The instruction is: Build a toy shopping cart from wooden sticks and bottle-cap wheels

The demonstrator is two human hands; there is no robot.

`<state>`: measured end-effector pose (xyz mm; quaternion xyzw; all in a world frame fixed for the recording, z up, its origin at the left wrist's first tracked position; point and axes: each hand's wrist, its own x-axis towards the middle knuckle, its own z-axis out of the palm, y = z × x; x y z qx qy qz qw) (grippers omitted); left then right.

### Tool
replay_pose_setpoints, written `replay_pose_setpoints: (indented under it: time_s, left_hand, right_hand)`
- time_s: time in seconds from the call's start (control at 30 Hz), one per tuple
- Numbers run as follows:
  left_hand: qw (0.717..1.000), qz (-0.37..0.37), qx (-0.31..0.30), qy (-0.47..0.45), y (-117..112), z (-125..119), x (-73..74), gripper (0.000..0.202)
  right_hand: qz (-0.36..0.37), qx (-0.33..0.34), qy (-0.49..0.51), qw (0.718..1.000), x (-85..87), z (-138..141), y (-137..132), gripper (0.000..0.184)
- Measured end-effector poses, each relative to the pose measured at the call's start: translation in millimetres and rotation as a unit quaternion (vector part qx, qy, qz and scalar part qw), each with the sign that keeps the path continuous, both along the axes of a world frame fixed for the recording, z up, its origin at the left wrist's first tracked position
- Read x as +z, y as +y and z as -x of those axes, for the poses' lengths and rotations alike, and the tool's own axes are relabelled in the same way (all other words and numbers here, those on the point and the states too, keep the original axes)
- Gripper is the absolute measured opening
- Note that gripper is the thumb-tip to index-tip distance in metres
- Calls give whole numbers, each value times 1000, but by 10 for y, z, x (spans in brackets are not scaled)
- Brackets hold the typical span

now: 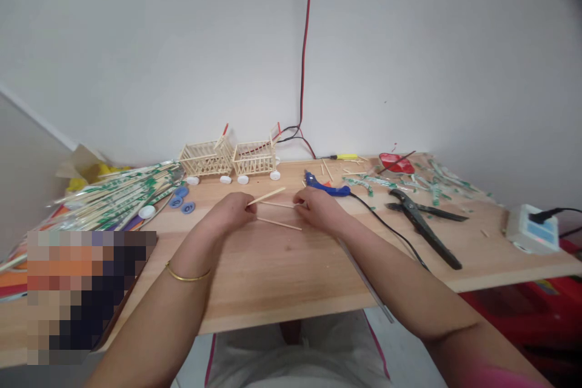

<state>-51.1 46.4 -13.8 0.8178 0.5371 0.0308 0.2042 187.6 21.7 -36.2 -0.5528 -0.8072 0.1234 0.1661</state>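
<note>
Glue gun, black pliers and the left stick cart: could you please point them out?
blue glue gun (327,188), head view, on its blue body.
black pliers (416,215), head view, near the pivot.
left stick cart (205,159), head view, on its side lattice.

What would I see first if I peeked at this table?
Right in the middle, the left hand and right hand pinch thin wooden sticks over the wooden table. Behind them stand two little stick carts with white wheels. A blue glue gun lies beside the right hand, black cutters farther right.
</note>
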Motion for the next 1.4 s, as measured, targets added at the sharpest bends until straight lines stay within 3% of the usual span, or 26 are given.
replay_pose_setpoints:
  time_s: [0.17, 0.33, 0.43, 0.53, 0.7, 0.8, 0.97, 1.1, 1.3, 1.4]
  left_hand:
    - [999, -22, 26, -10, 33, 42, -24, 6]
    - [995, -41, 77, -52, 47, 68, 64, 19]
    - [992, -39, 74, -98, 40, 67, 130, 27]
    - [984, -8, 43, -173, 18, 43, 153, 30]
    - [945, 107, 19, -308, -35, -52, 82, 26]
    - [924, 147, 17, -352, -73, -129, 17, 27]
    - [891, 233, 9, -389, -183, -279, -44, 30]
    - [845, 297, -5, -445, -300, -365, -5, 30]
    - [913, 209, -127, -326, -385, -347, 117, 28]
    - [925, 166, -178, -292, -377, -269, 217, 26]
  right_hand:
    - [-3, 4, 5, 1000, -18, -9, 9, 17]
    - [-9, -4, 12, 1000, 16, -9, 3, 16]
    - [-21, -15, 38, 999, 33, -13, 10, 14]
    - [-18, -13, 131, 991, 39, 0, 20, 12]
    - [96, -15, 358, 928, 83, 60, -8, 26]
    - [152, 16, 441, 884, 101, 83, -31, 30]
    - [135, 51, 514, 845, 106, 91, -32, 26]
    - [94, 57, 500, 859, 227, 79, -103, 24]
    - [15, 114, 373, 921, 518, 75, -305, 18]
    - [16, 174, 339, 924, 633, 84, -372, 15]
